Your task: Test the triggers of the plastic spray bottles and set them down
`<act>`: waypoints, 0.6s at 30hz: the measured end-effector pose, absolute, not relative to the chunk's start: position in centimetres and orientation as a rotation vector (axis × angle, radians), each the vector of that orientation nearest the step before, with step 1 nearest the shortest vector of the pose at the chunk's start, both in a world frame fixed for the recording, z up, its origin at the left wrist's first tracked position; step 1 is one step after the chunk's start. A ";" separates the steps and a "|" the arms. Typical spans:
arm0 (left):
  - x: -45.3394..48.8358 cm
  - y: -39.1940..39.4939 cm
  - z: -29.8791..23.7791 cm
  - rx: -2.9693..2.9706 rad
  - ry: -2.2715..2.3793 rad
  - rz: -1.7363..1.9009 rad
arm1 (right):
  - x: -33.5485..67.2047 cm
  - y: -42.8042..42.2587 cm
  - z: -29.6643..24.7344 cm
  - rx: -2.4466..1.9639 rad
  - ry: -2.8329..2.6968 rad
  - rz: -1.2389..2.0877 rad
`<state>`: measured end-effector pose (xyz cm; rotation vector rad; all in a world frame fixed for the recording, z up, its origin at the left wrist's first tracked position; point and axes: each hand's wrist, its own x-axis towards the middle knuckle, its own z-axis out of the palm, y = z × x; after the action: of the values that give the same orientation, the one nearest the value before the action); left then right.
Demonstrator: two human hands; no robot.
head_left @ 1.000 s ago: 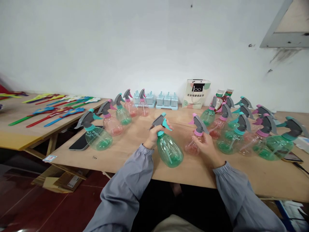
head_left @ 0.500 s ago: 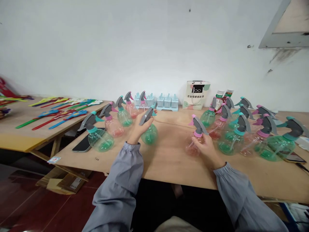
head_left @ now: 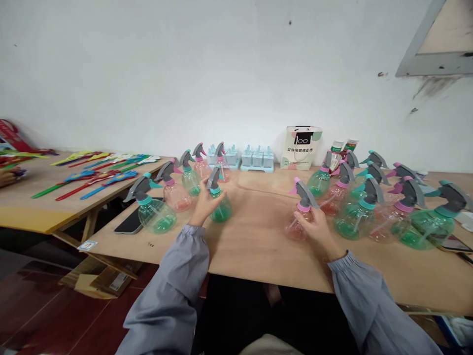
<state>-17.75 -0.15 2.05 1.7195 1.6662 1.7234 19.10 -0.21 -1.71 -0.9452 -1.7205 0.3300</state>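
My left hand (head_left: 202,206) is wrapped round a green spray bottle (head_left: 220,209) with a grey trigger head, which stands upright on the plywood table (head_left: 258,241) beside a row of pink and green bottles (head_left: 173,195). My right hand (head_left: 316,227) grips a pink spray bottle (head_left: 296,222) with a pink collar, standing just left of a crowded group of spray bottles (head_left: 373,207). Both arms wear grey sleeves.
A black phone (head_left: 129,223) lies near the table's left edge. Pale blue ice-lolly moulds (head_left: 256,159) and a small paper bag (head_left: 301,147) stand at the back by the wall. A second table (head_left: 44,195) at the left carries coloured plastic swatters. Cardboard lies on the red floor.
My left hand carried the green bottle from in front of me out to the left and back, and set it upright next to the left row. My right hand stayed on the pink bottle.
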 end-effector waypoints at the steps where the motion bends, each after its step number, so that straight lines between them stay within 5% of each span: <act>1: -18.0 -0.6 1.5 1.741 1.695 1.716 | 19.1 -0.2 -1.7 -0.944 -1.725 0.332; 18: -21.2 5.1 1.8 1.658 2.032 1.690 | 18.9 -0.3 -1.7 -0.922 -1.721 0.343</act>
<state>-21.18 5.09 1.79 1.6580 2.0320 1.6901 18.92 -0.28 -1.72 -0.9223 -1.7208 0.3432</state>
